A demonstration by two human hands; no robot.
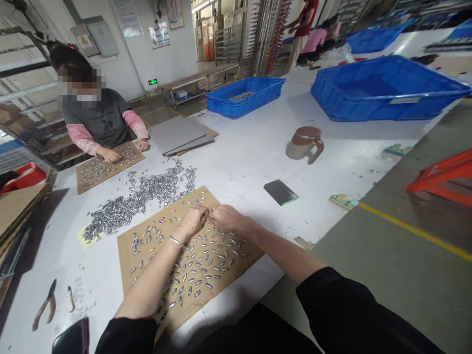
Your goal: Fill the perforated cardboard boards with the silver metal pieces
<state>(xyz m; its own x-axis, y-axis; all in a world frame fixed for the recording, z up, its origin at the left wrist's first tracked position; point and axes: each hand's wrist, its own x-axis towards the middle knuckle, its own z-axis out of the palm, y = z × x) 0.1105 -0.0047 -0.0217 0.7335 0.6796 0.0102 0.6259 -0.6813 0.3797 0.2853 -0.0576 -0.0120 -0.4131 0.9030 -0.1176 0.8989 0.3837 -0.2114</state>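
Observation:
My left hand (pixel 193 221) and my right hand (pixel 225 218) meet over the far part of a brown cardboard sheet (pixel 127 263). Fingers on both are curled closed, almost touching each other. Whatever they pinch, if anything, is too small or hidden to make out. Small silver spindle-shaped metal pieces (pixel 197 282) lie spread across the cardboard, in loose rows on the near side and in looser clusters toward the left. Beyond the sheet's far left edge is a large heap of the same metal pieces (pixel 147 194) on the white table.
Across the table a co-worker (pixel 105 118) handles pieces on another cardboard sheet (pixel 83 184). Grey boards (pixel 177 135), a lidded mug (pixel 305 142), a dark block (pixel 280 191) and blue bins (pixel 245 98) stand farther off. Pliers (pixel 46 305) and a phone (pixel 72 337) lie front left.

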